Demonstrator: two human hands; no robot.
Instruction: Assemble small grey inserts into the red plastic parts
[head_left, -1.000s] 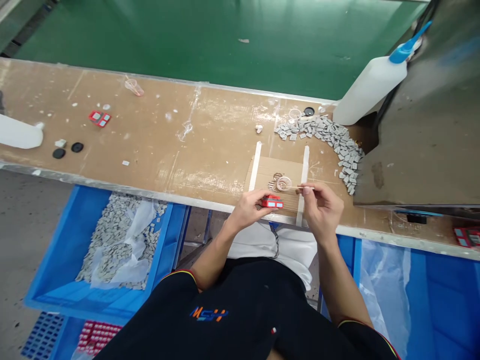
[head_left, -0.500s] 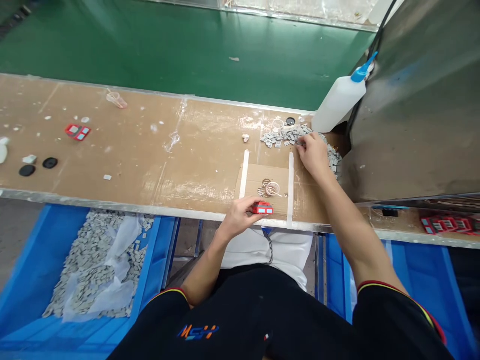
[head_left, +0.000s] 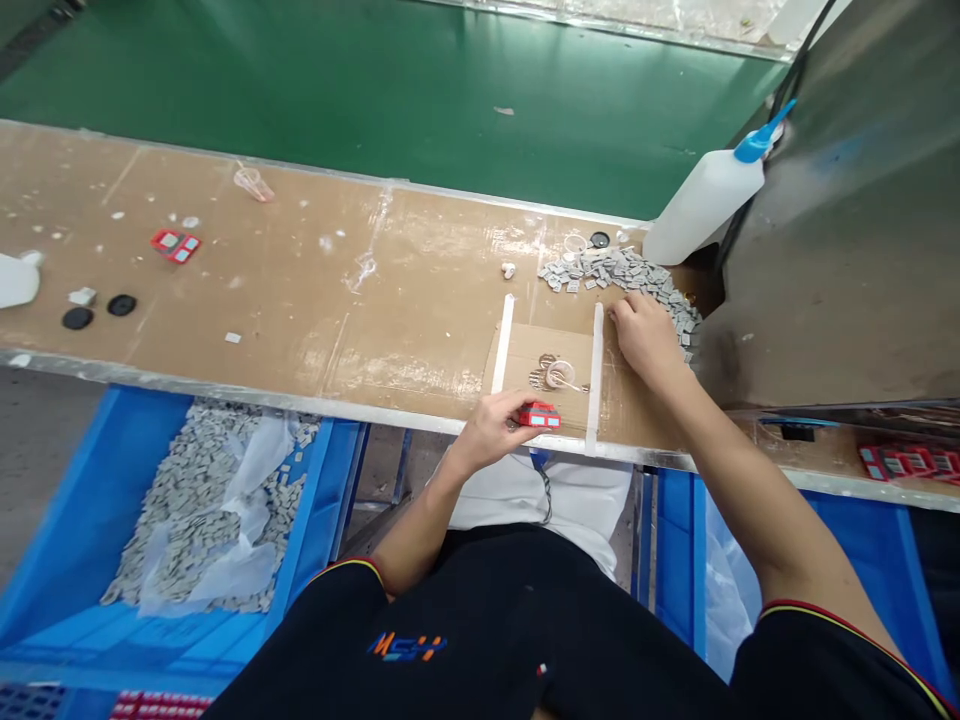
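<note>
Blue bin: below the table's near edge on the left, your bin [head_left: 75, 490] holds a heap of loose grey pieces [head_left: 195, 510].
Left part of the table: two black discs [head_left: 121, 305] lie toward the near edge; farther back is a loose red part [head_left: 177, 245].
Left hand: your left hand [head_left: 487, 435] is clamped on the red piece [head_left: 541, 415], at the table's near edge. Compared with a half second and a full second ago, that grip is the same, so this hand seems to serve as the steady holder.
Cardboard sheet: the sheet [head_left: 525, 345] lies by the near edge, between two white strips [head_left: 504, 340].
Small cup: the cup [head_left: 550, 370] stands on the sheet with the stick [head_left: 571, 384] leaning in it. A second ago your right hand had that stick; now it is free of it, which suggests the stick's turn is over for the moment.
Right hand: your right hand [head_left: 649, 335] is just beside the right-hand strip, fingers bent in. Half a second ago its fingertips were among the grey tiles; now they are short of them, nearer the near edge. Whether they pinch a tile I cannot tell.
Grey tiles: the pile of grey tiles [head_left: 622, 265] curves from the far edge toward the metal cabinet [head_left: 840, 250].
White bottle: the bottle [head_left: 701, 210] leans behind the pile, at the far edge.
</note>
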